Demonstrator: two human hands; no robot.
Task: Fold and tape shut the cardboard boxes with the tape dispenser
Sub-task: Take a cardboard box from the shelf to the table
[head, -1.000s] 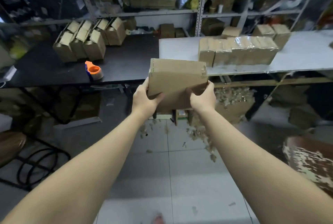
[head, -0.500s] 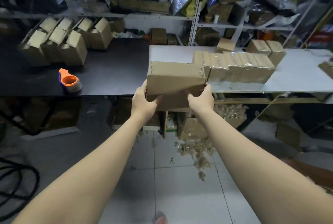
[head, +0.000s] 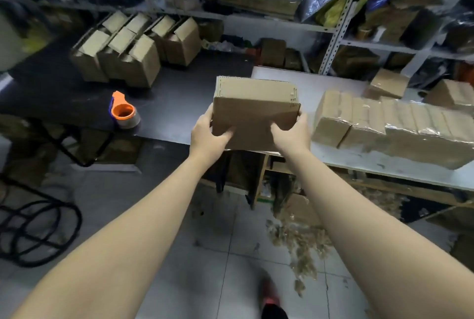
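Observation:
I hold a brown cardboard box in the air over the near edge where the black table and the white table meet. My left hand grips its lower left corner, thumb on the near face. My right hand grips its lower right corner the same way. The box's flaps look folded shut; no tape shows on it. An orange tape dispenser with a roll of tape lies on the black table, left of the box and apart from both hands.
Several open-flapped boxes stand at the back left of the black table. Taped boxes lie in a row on the white table. Cluttered shelves rise behind. Cardboard scraps litter the tiled floor, and a black hose coils at left.
The view has swung left and drawn closer to the tables. The box stays in both hands, now a little nearer the black table's edge and the tape dispenser.

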